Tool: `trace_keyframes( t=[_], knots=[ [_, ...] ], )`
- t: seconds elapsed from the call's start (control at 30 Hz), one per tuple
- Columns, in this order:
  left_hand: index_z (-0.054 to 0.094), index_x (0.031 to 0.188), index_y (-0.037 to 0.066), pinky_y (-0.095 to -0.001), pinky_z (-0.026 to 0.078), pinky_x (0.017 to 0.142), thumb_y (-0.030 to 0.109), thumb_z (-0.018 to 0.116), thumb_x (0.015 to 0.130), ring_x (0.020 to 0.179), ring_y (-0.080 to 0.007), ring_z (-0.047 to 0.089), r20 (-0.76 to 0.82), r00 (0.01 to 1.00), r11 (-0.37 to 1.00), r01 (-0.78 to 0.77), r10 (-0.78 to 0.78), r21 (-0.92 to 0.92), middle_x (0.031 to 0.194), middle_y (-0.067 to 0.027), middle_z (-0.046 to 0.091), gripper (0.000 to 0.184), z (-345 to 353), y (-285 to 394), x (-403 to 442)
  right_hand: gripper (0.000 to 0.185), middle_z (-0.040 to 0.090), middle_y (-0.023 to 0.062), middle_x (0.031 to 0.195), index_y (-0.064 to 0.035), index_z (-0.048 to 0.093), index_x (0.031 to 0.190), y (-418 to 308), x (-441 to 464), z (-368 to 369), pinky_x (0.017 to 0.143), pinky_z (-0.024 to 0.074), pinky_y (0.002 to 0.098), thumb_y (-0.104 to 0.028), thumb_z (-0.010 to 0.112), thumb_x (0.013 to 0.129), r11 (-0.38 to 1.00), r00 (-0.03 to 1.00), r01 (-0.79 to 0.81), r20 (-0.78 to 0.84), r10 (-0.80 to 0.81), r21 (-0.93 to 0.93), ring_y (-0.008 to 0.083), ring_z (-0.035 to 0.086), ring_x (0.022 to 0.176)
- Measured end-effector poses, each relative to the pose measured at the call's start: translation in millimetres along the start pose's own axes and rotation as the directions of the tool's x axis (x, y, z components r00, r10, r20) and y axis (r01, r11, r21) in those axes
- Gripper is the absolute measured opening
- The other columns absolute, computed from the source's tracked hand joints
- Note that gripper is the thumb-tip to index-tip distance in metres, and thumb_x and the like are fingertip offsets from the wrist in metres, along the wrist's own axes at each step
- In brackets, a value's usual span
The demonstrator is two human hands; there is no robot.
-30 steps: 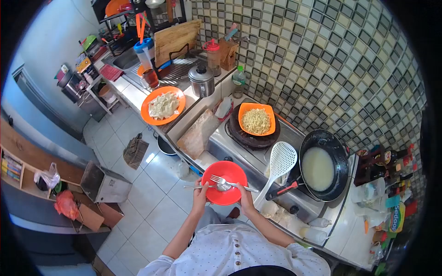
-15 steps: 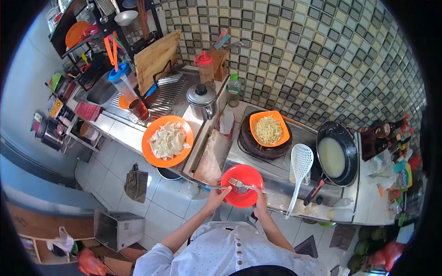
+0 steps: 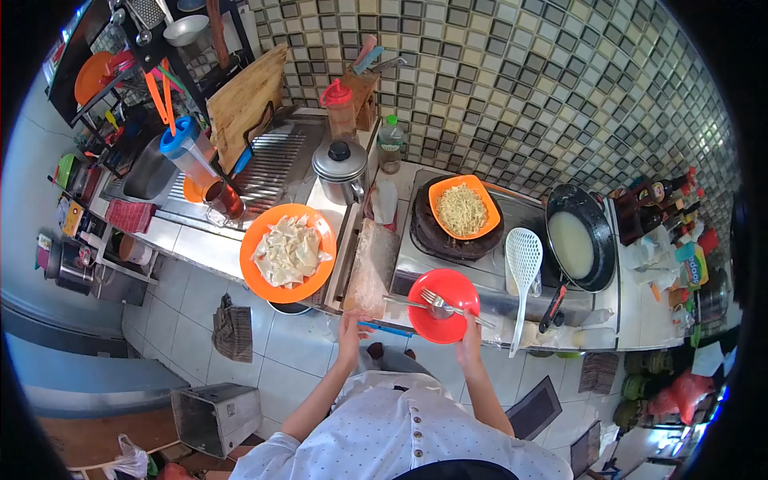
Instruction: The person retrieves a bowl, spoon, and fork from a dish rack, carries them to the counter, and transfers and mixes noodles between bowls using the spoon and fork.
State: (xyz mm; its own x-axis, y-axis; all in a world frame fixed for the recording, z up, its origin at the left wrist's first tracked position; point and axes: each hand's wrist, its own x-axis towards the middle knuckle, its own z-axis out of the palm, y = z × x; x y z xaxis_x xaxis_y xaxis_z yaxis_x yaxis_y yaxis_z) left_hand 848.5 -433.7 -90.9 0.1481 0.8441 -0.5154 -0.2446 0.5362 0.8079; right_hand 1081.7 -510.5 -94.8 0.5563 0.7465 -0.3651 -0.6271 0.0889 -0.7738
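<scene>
My right hand [image 3: 470, 342] grips the lower right rim of a red bowl [image 3: 444, 282], held over the front edge of the stove. A fork [image 3: 433, 298] lies across the bowl with a second metal utensil, whose handle [image 3: 400, 302] sticks out over the left rim. My left hand [image 3: 350, 332] is off the bowl, fingers stretched out and holding nothing, close to the counter's front edge. An orange plate [image 3: 250, 264] piled with pale folded dumpling wrappers [image 3: 288, 252] sits to its upper left. Behind the bowl, an orange square bowl [image 3: 436, 192] of noodles [image 3: 461, 210] stands on the burner.
A white slotted ladle [image 3: 524, 256] rests to the right of the bowl. Further right is a black wok [image 3: 606, 264] with pale liquid [image 3: 572, 248]. A lidded metal pot [image 3: 340, 164], a glass of dark drink [image 3: 224, 200] and a wooden cutting board [image 3: 248, 112] stand at the left.
My left hand has let go of the red bowl and moved left. My right hand has carried the bowl slightly right and up, toward the stove. The view has shifted a little.
</scene>
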Motion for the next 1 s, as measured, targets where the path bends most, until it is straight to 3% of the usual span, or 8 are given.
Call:
trace_keyframes(
  t=[0.1, 0.2, 0.27, 0.37, 0.4, 0.47, 0.7, 1.0],
  knots=[
    [0.042, 0.095, 0.011, -0.0244, 0.041, 0.053, 0.024, 0.048, 0.084, 0.067, -0.0107, 0.052, 0.006, 0.998, 0.996, -0.068, 0.067, 0.063, 0.086, -0.0028, 0.053, 0.018, 0, -13, 5, 0.030, 0.052, 0.0074, 0.104, -0.0033, 0.047, 0.106, -4, -3, -5, 0.081, 0.0420, 0.0292, -0.020, 0.052, 0.083, 1.000, 0.999, 0.029, -0.019, -0.029, 0.002, 0.0137, 0.050, 0.097],
    [0.041, 0.095, 0.012, -0.0257, 0.042, 0.054, 0.023, 0.053, 0.081, 0.071, -0.0105, 0.049, -0.186, 0.981, 0.997, -0.033, 0.045, 0.066, 0.085, -0.0015, 0.048, 0.021, 1, -38, 23, 0.030, 0.051, 0.0077, 0.105, -0.0034, 0.046, 0.107, -4, -7, -9, 0.082, 0.0412, 0.0294, -0.020, 0.052, 0.083, 0.998, 0.992, 0.059, -0.116, -0.056, 0.030, 0.0143, 0.050, 0.098],
    [0.040, 0.092, 0.014, -0.0284, 0.043, 0.056, 0.024, 0.057, 0.078, 0.075, -0.0125, 0.046, -0.475, 0.868, 0.989, 0.143, -0.146, -0.043, 0.084, -0.0007, 0.044, 0.024, 2, -53, 37, 0.032, 0.051, 0.0076, 0.105, -0.0034, 0.045, 0.109, -4, -9, -12, 0.082, 0.0410, 0.0298, -0.021, 0.052, 0.082, 0.999, 0.990, 0.028, -0.136, -0.025, 0.021, 0.0150, 0.050, 0.098],
    [0.038, 0.096, 0.016, -0.0321, 0.045, 0.062, 0.028, 0.057, 0.078, 0.078, -0.0126, 0.046, -0.500, 0.828, 0.966, 0.200, -0.255, -0.162, 0.089, -0.0023, 0.047, 0.029, -5, -67, 50, 0.024, 0.055, 0.0052, 0.099, -0.0048, 0.050, 0.103, -11, -18, -8, 0.079, 0.0437, 0.0285, -0.017, 0.051, 0.083, 0.999, 0.991, 0.030, -0.130, -0.027, 0.017, 0.0130, 0.053, 0.092],
    [0.038, 0.096, 0.016, -0.0321, 0.045, 0.062, 0.028, 0.057, 0.078, 0.078, -0.0126, 0.046, -0.500, 0.827, 0.966, 0.201, -0.257, -0.162, 0.089, -0.0023, 0.047, 0.029, -15, -77, 59, 0.024, 0.055, 0.0052, 0.099, -0.0048, 0.050, 0.103, -11, -20, -8, 0.079, 0.0437, 0.0285, -0.017, 0.051, 0.083, 0.999, 0.991, 0.029, -0.132, -0.027, 0.015, 0.0130, 0.053, 0.092],
    [0.036, 0.098, 0.017, -0.0351, 0.046, 0.066, 0.033, 0.057, 0.078, 0.081, -0.0150, 0.046, -0.174, 0.963, 0.946, 0.152, -0.208, -0.286, 0.094, -0.0027, 0.045, 0.032, -32, -94, 75, 0.024, 0.056, 0.0055, 0.099, -0.0049, 0.050, 0.103, -11, -22, -9, 0.079, 0.0439, 0.0287, -0.018, 0.051, 0.082, 0.999, 0.986, 0.027, -0.168, -0.021, 0.036, 0.0135, 0.054, 0.091],
    [0.039, 0.091, 0.015, -0.0345, 0.043, 0.064, 0.034, 0.056, 0.080, 0.081, -0.0159, 0.047, -0.357, 0.934, 0.987, -0.027, -0.031, -0.156, 0.085, -0.0004, 0.047, 0.028, -18, -85, 73, 0.025, 0.056, 0.0058, 0.100, -0.0050, 0.050, 0.103, -6, -15, -11, 0.078, 0.0445, 0.0289, -0.019, 0.051, 0.082, 1.000, 0.993, 0.017, -0.115, -0.017, 0.005, 0.0144, 0.054, 0.091],
    [0.030, 0.117, 0.016, -0.0277, 0.043, 0.063, 0.019, 0.058, 0.080, 0.066, -0.0111, 0.053, -0.194, 0.971, 0.965, -0.176, 0.137, -0.197, 0.080, -0.0012, 0.052, 0.046, -22, -86, 74, 0.028, 0.055, 0.0062, 0.101, -0.0038, 0.049, 0.106, -6, -9, -4, 0.080, 0.0437, 0.0286, -0.019, 0.050, 0.083, 1.000, 0.993, 0.023, -0.117, -0.021, 0.014, 0.0144, 0.054, 0.092]
  ],
)
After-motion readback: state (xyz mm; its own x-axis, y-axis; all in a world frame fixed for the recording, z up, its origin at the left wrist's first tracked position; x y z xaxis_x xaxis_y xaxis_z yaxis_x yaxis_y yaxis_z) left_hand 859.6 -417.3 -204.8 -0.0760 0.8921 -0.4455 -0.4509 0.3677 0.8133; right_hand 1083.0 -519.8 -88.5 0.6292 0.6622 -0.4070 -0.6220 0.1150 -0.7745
